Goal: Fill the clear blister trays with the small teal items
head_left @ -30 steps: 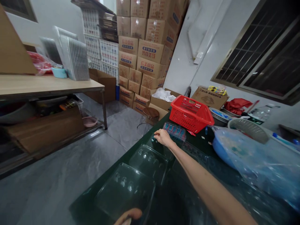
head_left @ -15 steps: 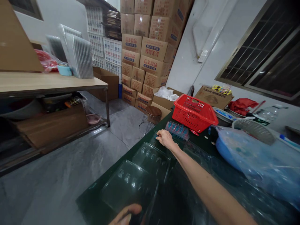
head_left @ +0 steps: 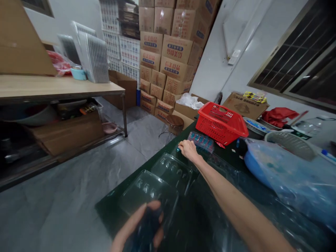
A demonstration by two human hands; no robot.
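Observation:
My right hand (head_left: 189,150) reaches out over the dark green table, its fingers pinched on a small shiny teal piece (head_left: 179,148). Just beyond it, a clear plastic tray (head_left: 201,141) holds several teal pieces in rows. At the bottom of the view, my left hand (head_left: 139,224) curls around something dark blue (head_left: 144,229), too blurred to make out. Two clear moulded trays lie nearer me: one clear tray (head_left: 172,171) close to my right hand, another clear tray (head_left: 149,192) just above my left hand.
A red perforated basket (head_left: 222,122) stands behind the filled tray. On the right lies a blue basin (head_left: 278,175) under clear plastic, near a grey colander (head_left: 291,143). Beyond the table are a round stool (head_left: 174,121), stacked cartons (head_left: 174,66) and a wooden-topped bench (head_left: 60,85).
My left hand has risen further into view, showing the dark blue material in it. My right hand stays by the filled tray; the teal piece at its fingertips now shows. The view has shifted slightly.

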